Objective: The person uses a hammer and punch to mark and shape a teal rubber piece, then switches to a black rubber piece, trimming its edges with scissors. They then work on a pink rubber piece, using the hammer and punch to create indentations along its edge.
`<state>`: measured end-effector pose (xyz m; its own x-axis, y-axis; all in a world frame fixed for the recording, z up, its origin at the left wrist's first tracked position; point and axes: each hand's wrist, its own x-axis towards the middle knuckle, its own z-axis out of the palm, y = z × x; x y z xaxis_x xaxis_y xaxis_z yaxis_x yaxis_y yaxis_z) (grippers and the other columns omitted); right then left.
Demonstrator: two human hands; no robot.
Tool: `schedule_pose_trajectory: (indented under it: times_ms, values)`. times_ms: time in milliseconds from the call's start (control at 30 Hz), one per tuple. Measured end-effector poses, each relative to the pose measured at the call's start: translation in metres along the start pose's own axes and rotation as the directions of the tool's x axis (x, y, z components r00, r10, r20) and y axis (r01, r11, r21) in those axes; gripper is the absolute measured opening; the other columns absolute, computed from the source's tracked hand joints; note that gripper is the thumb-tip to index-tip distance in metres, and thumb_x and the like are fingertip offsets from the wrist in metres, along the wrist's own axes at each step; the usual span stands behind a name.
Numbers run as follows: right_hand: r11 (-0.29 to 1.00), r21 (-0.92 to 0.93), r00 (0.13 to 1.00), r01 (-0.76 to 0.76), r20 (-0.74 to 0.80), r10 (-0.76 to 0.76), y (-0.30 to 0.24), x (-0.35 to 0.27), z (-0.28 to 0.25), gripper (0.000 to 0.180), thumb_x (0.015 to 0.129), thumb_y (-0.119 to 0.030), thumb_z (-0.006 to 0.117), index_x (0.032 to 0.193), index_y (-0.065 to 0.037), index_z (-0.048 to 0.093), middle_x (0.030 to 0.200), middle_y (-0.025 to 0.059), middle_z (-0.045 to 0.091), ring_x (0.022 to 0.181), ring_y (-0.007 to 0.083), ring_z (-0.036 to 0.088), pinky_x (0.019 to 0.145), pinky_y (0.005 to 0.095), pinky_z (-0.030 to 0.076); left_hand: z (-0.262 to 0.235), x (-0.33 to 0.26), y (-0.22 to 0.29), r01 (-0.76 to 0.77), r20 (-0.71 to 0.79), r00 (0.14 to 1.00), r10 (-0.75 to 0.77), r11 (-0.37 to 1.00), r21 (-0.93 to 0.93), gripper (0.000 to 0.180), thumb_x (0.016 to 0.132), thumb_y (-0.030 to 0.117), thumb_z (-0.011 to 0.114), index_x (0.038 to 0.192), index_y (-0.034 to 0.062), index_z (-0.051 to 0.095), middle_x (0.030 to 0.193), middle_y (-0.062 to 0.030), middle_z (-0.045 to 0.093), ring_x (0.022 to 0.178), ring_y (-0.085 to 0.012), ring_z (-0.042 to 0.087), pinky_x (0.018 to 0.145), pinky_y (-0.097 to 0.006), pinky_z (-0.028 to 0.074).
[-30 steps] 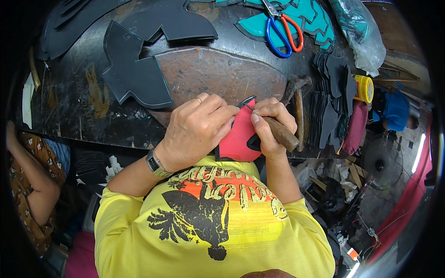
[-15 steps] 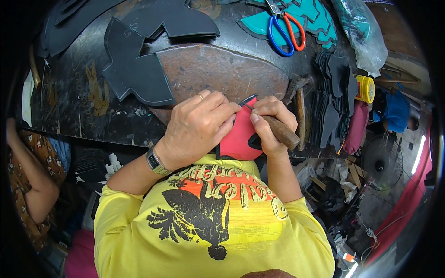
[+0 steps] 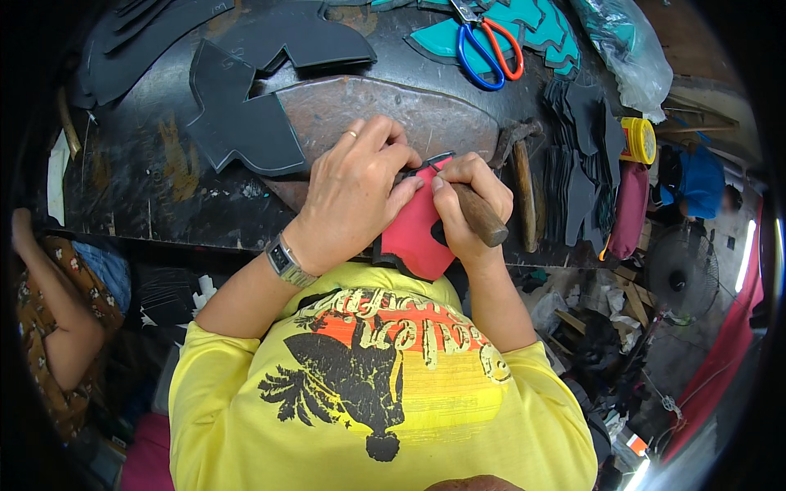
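Observation:
My left hand (image 3: 354,192), with its fingers bent, pinches the upper left edge of a red piece of sheet material (image 3: 413,227). A black border runs along that piece's edges, and its lower end reaches the yellow shirt. In my right hand (image 3: 475,192) is an awl-like tool with a wooden handle (image 3: 480,214). Its thin dark tip meets the black edge at the top of the red piece, close to my left fingertips. Under the work lies a worn brown board (image 3: 393,106). My fingers hide part of the edge.
Right of my hands lies a hammer (image 3: 524,180), beside stacked black pieces (image 3: 573,164) and a yellow jar (image 3: 639,141). Scissors (image 3: 490,51) rest on teal pieces (image 3: 524,24). Large black cut pieces (image 3: 246,123) lie at the left. Another person's arm (image 3: 65,319) shows far left.
The red piece and both hands have shifted slightly in view, as has the whole table. My left fingers have moved back from the tool tip, and more of the black edge shows.

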<state>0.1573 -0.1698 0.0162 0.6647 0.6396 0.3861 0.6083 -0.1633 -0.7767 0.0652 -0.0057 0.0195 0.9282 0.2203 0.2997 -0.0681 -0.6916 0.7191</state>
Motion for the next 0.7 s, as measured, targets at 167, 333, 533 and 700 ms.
schedule_pose_trajectory:
  times_ms: [167,333,533,700]
  values:
    - [0.981,-0.189,0.999,0.051,0.004,-0.051,-0.008,-0.004,-0.002,0.009,0.077,0.006,0.067,0.082,0.0,0.061,0.074,0.0125,0.061,0.063,0.0245,0.062,0.063,0.0329,0.05,0.004,0.003,-0.003,-0.034,-0.003,0.999,0.034,0.999,-0.021,0.021,0.077,0.01,0.081,0.097,0.0055,0.074,0.103,-0.0084,0.062,0.1,-0.0298,0.061,0.085,-0.041,0.051]
    - [0.951,-0.254,0.983,0.177,-0.003,-0.183,-0.004,-0.01,0.004,0.015,0.073,0.007,0.068,0.081,-0.001,0.058,0.074,0.0146,0.059,0.063,0.0321,0.061,0.061,0.0377,0.05,0.006,0.002,-0.001,-0.03,-0.012,0.999,0.03,0.999,-0.025,0.021,0.076,0.011,0.081,0.095,0.0067,0.075,0.101,-0.0068,0.062,0.097,-0.0285,0.06,0.083,-0.04,0.051]
    - [0.999,0.053,0.999,0.004,-0.032,-0.002,0.002,-0.014,-0.005,0.013,0.076,0.007,0.068,0.083,0.001,0.06,0.076,0.013,0.062,0.065,0.0254,0.063,0.065,0.0331,0.052,0.004,0.002,-0.003,-0.007,0.007,1.0,0.007,0.999,-0.049,0.02,0.076,0.012,0.082,0.094,0.0078,0.076,0.099,-0.0054,0.063,0.096,-0.0274,0.06,0.081,-0.039,0.051]
    - [1.0,-0.001,0.997,-0.004,-0.083,0.004,-0.001,-0.015,0.0,0.015,0.073,0.009,0.068,0.083,0.001,0.06,0.076,0.0141,0.062,0.066,0.0262,0.063,0.065,0.0333,0.052,0.005,0.001,-0.002,-0.023,-0.017,1.0,0.023,0.999,-0.036,0.018,0.076,0.011,0.081,0.093,0.0087,0.077,0.096,-0.0047,0.063,0.096,-0.027,0.061,0.08,-0.039,0.051]
